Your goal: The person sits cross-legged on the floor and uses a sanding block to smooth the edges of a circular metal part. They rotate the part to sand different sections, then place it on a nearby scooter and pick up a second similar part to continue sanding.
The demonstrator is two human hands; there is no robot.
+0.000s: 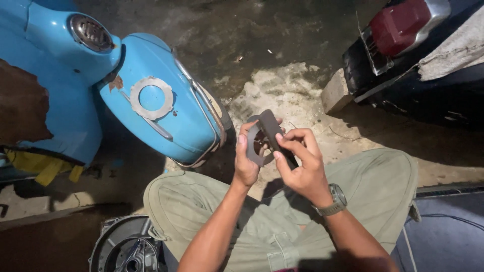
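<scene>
Engine cover (pixel 126 248), round cast metal, sits low left by my knee. Above my lap: L hand (pixel 245 160) curled round a flat grey ring plate (pixel 256 146), toothed inner edge, thumb on its rim. R hand (pixel 298 166) closed in a pinch on a dark flat block (pixel 274 135), matte, rounded corners, laid across the ring face. Watch (pixel 335 200) on R wrist. Further out: 2nd ring plate (pixel 151 97), same shape, lying on blue scooter side panel (pixel 166 121), glossy paint w/ rust patches. Rough concrete floor (pixel 292 95). Dark motorbike tail (pixel 403 55) top right.
</scene>
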